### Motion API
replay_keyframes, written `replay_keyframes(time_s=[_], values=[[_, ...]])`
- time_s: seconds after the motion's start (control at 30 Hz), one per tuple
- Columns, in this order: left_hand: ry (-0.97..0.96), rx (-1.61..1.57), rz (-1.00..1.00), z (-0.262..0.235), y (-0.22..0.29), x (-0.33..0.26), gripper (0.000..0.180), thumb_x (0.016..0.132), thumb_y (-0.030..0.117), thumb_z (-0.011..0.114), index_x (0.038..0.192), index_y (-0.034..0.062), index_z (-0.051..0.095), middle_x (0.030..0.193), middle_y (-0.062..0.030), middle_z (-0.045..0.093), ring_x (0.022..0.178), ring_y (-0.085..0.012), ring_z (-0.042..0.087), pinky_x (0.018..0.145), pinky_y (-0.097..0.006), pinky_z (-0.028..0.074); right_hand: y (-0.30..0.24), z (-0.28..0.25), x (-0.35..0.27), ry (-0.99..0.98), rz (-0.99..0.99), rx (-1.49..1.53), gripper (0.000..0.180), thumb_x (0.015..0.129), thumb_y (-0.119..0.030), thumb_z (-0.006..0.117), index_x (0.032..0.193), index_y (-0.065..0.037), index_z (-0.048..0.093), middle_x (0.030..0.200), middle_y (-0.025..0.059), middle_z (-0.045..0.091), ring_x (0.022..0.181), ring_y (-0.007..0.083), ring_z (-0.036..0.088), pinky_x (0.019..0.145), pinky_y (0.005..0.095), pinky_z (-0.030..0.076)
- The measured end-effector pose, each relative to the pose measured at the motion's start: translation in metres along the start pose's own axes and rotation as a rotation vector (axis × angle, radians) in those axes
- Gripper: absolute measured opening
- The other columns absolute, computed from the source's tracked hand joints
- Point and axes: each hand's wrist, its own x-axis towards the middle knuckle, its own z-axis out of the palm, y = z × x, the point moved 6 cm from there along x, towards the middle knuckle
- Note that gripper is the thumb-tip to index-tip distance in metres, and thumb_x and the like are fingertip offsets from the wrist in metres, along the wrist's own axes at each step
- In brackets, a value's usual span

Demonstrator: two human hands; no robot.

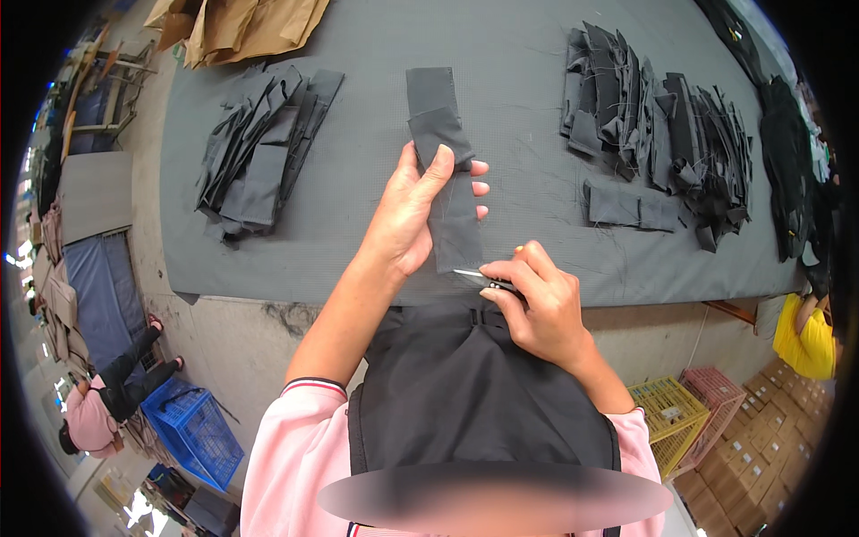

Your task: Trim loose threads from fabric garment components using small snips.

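My left hand (413,210) holds a long dark grey fabric strip (445,161) upright over the grey-covered table (376,215), thumb on its front, fingers behind. My right hand (537,300) grips small thread snips (483,280), their metal tip touching the strip's lower edge. A pile of similar dark fabric pieces (259,152) lies at the left of the table. A larger, messier heap of such pieces (662,125) lies at the right, with one loose strip (631,208) below it.
Brown paper (242,27) lies at the table's far left corner. Dark garments (792,170) hang at the right edge. Blue (201,425), yellow (667,416) and pink (716,394) crates stand on the floor. Other people (98,407) are nearby.
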Motion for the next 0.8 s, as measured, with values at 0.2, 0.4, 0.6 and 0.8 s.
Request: replay_keyframes(time_s=[0.2, 0.4, 0.6, 0.8], values=[[-0.068, 0.002, 0.006, 0.002, -0.003, 0.0, 0.039, 0.09, 0.034, 0.058, 0.112, 0.0087, 0.04, 0.099, -0.0117, 0.059, 0.084, -0.0179, 0.061, 0.066, -0.035, 0.056, 0.005, 0.01, 0.013, -0.195, 0.063, 0.022, 0.022, 0.07, -0.009, 0.07, 0.088, -0.005, 0.059, 0.083, 0.0052, 0.05, 0.06, 0.0214, 0.057, 0.05, 0.0332, 0.044], [-0.073, 0.003, -0.037, 0.005, -0.006, 0.0, 0.032, 0.093, 0.032, 0.052, 0.112, 0.0087, 0.042, 0.103, -0.0142, 0.059, 0.085, -0.0187, 0.062, 0.069, -0.037, 0.057, 0.008, 0.013, 0.015, -0.188, -0.102, 0.047, 0.024, 0.068, -0.01, 0.073, 0.089, -0.007, 0.061, 0.081, 0.0049, 0.05, 0.067, 0.022, 0.058, 0.054, 0.0342, 0.046], [-0.079, -0.014, -0.077, 0.006, -0.009, 0.001, 0.032, 0.093, 0.032, 0.052, 0.113, 0.0085, 0.042, 0.103, -0.0145, 0.059, 0.087, -0.0192, 0.062, 0.069, -0.038, 0.057, 0.009, 0.013, 0.014, -0.206, -0.128, 0.001, 0.023, 0.067, -0.01, 0.074, 0.087, -0.007, 0.062, 0.077, 0.0051, 0.049, 0.069, 0.0233, 0.057, 0.056, 0.0344, 0.046], [-0.083, 0.011, -0.06, 0.006, -0.006, -0.001, 0.036, 0.092, 0.032, 0.054, 0.115, 0.0078, 0.042, 0.105, -0.0147, 0.06, 0.09, -0.0207, 0.062, 0.072, -0.038, 0.056, 0.018, -0.012, 0.007, -0.045, 0.061, 0.271, 0.027, 0.067, -0.009, 0.074, 0.091, -0.006, 0.062, 0.079, 0.0039, 0.051, 0.066, 0.0174, 0.054, 0.059, 0.0309, 0.045]])
